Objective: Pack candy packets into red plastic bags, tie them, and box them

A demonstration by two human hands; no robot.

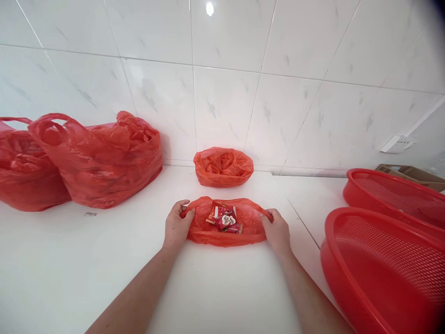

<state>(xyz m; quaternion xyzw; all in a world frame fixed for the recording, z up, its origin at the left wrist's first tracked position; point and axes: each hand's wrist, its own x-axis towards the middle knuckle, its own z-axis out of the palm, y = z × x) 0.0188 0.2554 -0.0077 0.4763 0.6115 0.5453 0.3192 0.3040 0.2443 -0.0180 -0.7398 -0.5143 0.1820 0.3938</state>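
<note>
A red plastic bag (225, 239) rests on the white table in front of me, its mouth spread wide. My left hand (177, 226) pinches the left side of its rim between thumb and fingers. On the opposite side, my right hand (277, 229) grips the rim in the same way. Several small wrapped snack packets (225, 220) lie inside, in dark red, orange and purple wrappers. Just behind stands a second red plastic bag (223, 178), its rim rolled open and its inside crumpled.
Two large filled red carrier bags, one nearer (104, 171) and one at the far left (31, 185), stand against the tiled wall (225, 102). Red perforated baskets (333, 250) occupy the right side. Behind them are a cardboard box (410, 172) and a wall socket (398, 144).
</note>
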